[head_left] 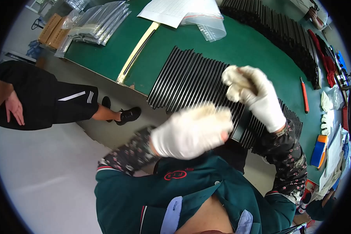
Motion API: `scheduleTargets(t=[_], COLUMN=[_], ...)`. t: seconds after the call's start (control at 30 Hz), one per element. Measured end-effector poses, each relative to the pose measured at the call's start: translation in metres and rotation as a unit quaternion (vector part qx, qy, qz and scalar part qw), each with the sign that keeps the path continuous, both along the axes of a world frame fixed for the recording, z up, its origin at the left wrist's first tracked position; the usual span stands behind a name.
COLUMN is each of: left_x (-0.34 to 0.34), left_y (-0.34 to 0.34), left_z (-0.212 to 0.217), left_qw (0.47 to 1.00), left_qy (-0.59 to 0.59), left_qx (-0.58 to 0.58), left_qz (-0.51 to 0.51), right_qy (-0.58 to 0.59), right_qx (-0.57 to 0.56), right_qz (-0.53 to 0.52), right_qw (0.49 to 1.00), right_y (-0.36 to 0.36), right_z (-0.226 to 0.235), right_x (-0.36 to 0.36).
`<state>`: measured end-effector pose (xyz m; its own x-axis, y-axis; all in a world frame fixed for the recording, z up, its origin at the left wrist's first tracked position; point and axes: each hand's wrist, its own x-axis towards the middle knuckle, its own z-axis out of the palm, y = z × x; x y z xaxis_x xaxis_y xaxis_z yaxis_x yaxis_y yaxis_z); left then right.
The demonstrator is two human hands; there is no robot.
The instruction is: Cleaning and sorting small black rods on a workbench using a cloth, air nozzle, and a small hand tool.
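My right hand [263,99], in a white glove, is raised over the right part of a row of black rods [191,78]. Its fingers are curled around an off-white wad [236,84] that looks like bunched cloth. My left hand [191,132], also gloved, is held above the near edge of the rods. Motion smears its fingers, so whether it grips anything is unclear. The rods lie side by side on the green table [163,48], their near ends at the table's front edge. Both hands hide part of the row.
Many more black rods [277,33] line the far right. Plastic bags [99,23] and paper sheets [163,9] are at the back. A strip [138,48] lies left of the rods. A red cutter [304,95] and tape roll [319,151] are right. Another person [35,95] stands left.
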<state>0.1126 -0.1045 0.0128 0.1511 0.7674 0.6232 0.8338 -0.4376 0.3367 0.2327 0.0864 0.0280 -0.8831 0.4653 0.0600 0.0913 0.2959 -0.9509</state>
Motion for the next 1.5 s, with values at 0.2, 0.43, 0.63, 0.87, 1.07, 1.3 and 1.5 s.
scheduleTargets(t=[0.2,0.43,0.63,0.87,1.07,1.3,1.5], left_x=[-0.126,-0.12,-0.121,-0.113,-0.112,-0.073,-0.029], left_y=[0.029,0.037,0.038,0.048,0.04,0.097,0.142], left_z=[-0.008,-0.033,-0.034,-0.03,-0.012,0.02,0.002], left_qw=[0.975,0.944,0.94,0.948,0.941,0.955,0.952], left_qy=[0.154,0.259,0.252,0.231,0.226,0.245,0.253], left_qx=[-0.149,-0.192,-0.22,-0.214,-0.242,-0.164,-0.15], left_qz=[0.06,0.072,0.062,0.052,0.063,-0.009,-0.079], right_qy=[0.104,0.098,0.126,0.105,0.103,-0.019,0.014], right_qx=[0.267,0.209,0.247,0.226,0.249,0.084,0.043], right_qz=[0.048,0.228,0.367,0.34,0.046,0.366,0.068], right_qw=[0.957,0.946,0.888,0.907,0.962,0.926,0.997], right_y=[-0.015,-0.043,-0.095,-0.081,0.007,-0.024,0.02], right_z=[-0.018,0.011,-0.021,-0.029,0.017,0.003,-0.025], right_x=[-0.009,-0.032,-0.035,-0.034,0.034,0.108,0.113])
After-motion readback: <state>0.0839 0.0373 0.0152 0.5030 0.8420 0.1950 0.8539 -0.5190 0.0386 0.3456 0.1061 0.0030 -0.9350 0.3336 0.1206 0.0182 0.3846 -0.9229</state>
